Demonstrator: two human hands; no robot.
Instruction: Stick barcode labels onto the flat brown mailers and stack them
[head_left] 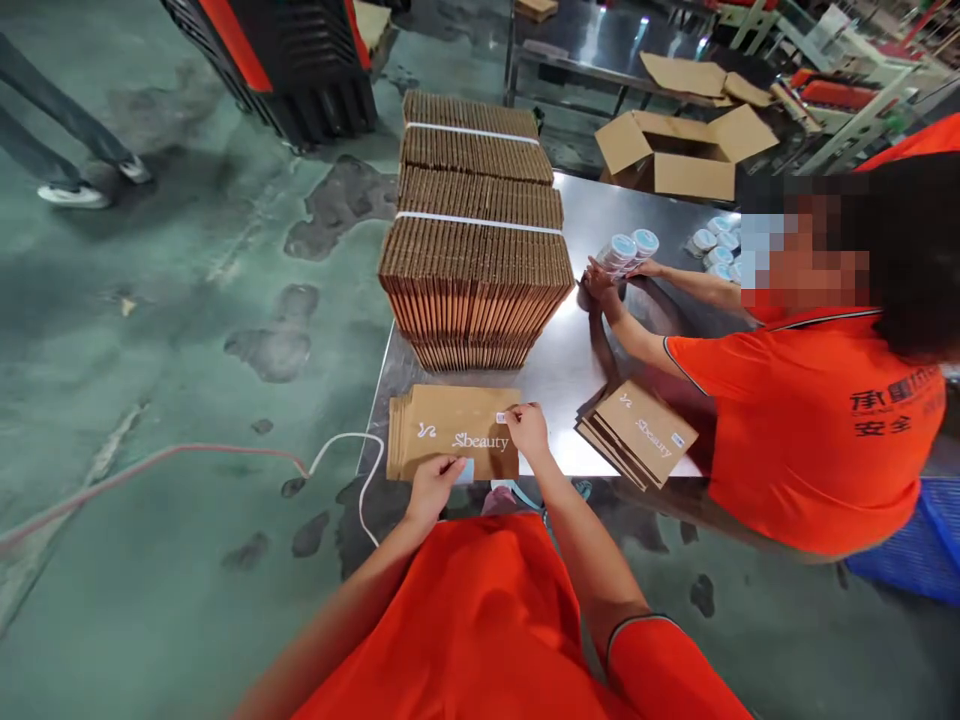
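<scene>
Flat brown cardboard mailers printed "beauty" (450, 420) lie in a fanned stack at the metal table's near edge. Over the front edge of the top one, my left hand (433, 490) pinches a small pale-blue sheet of labels (466, 471) between thumb and fingers. My right hand (529, 430) is at the right end of that mailer, its bent fingers closed on a small white label (502, 417) against the cardboard. Whether the label is fully stuck down I cannot tell. To the right sits another small stack of printed mailers (645, 430), the top one bearing a white label.
Strapped bundles of folded cardboard (476, 235) stand behind my hands on the metal table (559, 360). At right, a co-worker in orange (810, 420) holds round lidded jars (622, 250); more jars (720, 245) stand beyond. An open carton (694, 175) is behind. A hose (225, 450) crosses the floor.
</scene>
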